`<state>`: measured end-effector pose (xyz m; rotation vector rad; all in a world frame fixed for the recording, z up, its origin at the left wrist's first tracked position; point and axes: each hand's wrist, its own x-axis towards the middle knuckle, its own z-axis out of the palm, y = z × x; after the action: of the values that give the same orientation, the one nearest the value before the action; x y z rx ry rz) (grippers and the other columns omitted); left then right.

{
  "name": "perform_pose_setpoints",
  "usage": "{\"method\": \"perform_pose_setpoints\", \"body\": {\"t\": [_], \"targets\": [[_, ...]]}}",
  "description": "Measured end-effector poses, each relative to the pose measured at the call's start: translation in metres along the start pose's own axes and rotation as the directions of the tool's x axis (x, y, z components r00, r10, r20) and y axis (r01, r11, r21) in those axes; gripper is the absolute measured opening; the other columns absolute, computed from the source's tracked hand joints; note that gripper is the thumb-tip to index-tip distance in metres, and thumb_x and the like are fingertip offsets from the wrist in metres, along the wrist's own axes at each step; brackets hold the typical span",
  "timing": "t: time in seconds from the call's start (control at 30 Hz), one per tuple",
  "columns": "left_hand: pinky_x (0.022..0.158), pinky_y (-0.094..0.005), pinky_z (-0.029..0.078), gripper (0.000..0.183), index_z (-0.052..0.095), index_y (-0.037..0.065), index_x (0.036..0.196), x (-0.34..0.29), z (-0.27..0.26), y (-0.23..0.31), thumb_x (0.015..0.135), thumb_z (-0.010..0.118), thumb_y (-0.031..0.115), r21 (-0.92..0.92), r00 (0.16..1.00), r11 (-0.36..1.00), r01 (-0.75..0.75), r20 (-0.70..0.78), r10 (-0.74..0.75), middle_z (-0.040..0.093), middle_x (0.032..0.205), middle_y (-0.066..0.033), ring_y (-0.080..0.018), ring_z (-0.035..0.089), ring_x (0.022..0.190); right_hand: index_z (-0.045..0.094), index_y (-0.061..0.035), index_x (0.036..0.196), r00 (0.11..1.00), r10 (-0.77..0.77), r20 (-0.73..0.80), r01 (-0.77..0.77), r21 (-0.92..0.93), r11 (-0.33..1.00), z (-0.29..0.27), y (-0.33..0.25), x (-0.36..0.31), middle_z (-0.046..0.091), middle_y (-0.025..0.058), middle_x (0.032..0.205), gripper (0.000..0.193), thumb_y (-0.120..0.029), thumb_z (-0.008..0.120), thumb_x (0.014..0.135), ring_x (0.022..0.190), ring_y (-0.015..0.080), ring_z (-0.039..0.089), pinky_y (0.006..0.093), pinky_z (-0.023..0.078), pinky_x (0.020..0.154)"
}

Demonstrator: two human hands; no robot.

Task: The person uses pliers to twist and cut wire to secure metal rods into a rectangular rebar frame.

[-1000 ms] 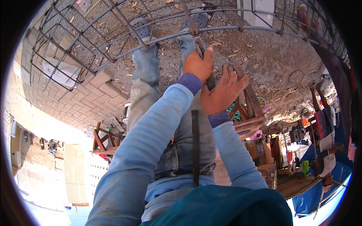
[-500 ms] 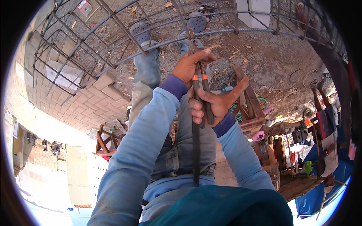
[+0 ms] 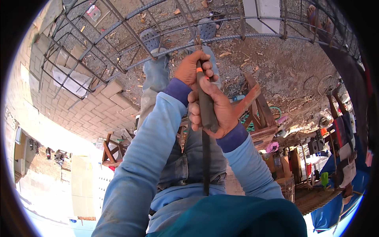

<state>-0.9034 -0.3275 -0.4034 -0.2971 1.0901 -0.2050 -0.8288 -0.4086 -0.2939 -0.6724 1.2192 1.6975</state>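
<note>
Nearby, a bottle [image 3: 237,98] lies beyond the right hand [image 3: 222,107] gripping pincers [image 3: 205,104]

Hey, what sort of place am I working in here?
Probably an outdoor building site or work yard: a steel rebar cage spans the top of the view, above gravelly ground strewn with scraps, with block paving to your left.

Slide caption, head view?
Left hand and right hand grip a dark-handled tool beside a cage of steel bars.

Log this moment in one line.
left hand: grips tool toward far end | right hand: grips tool's near end | metal cage: by far end
</note>
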Motion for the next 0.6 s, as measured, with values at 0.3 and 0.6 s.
{"method": "perform_pose_setpoints", "body": {"t": [0.3,0.6], "targets": [[0.051,-0.0345,0.054,0.018,0.049,0.003,0.078,0.030,0.003,-0.051,0.077,0.064,0.013,0.845,0.666,0.492,-0.211,-0.243,0.705,0.050,0.060,-0.0025,-0.0154,0.052,0.046,0.057,0.0027,0.094,0.888,-0.408,-0.212,0.104,-0.772,0.627,-0.114,0.005,0.000,0.062,0.0100,0.076,0.026,-0.020,0.054,0.082,0.065,0.0215,0.061,0.0357,0.048,0.058],[0.038,-0.0311,0.041,0.036,0.051,0.002,0.075,0.046,0.008,-0.052,0.085,0.067,0.033,0.425,0.841,0.883,-0.200,-0.388,0.377,0.050,0.055,-0.0040,-0.0167,0.052,0.043,0.056,0.0014,0.100,0.736,-0.674,-0.063,0.116,-0.969,0.218,-0.131,0.019,0.031,0.058,0.0120,0.080,0.034,-0.015,0.068,0.073,0.076,0.0299,0.061,0.0375,0.047,0.064]]}}
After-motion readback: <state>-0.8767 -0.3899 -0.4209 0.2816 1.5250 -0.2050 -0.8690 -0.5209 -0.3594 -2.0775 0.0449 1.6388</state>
